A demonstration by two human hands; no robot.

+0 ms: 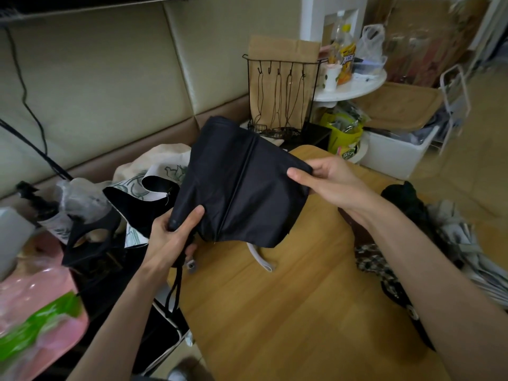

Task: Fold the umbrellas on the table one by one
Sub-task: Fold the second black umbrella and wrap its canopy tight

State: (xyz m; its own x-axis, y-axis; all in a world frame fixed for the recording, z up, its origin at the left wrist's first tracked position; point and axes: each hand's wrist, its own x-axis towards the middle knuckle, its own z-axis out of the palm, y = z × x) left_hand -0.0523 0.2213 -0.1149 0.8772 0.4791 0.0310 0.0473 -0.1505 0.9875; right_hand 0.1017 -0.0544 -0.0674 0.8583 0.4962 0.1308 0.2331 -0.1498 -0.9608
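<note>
Wooden table [275, 312]: left hand [173, 235] grips black umbrella [242, 188], right hand [330, 185] pinches its edge; loose pleats may bunch.

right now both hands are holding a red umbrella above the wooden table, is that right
Not quite: the umbrella is black, not red. The head view shows the left hand and the right hand both holding it above the wooden table.
</note>
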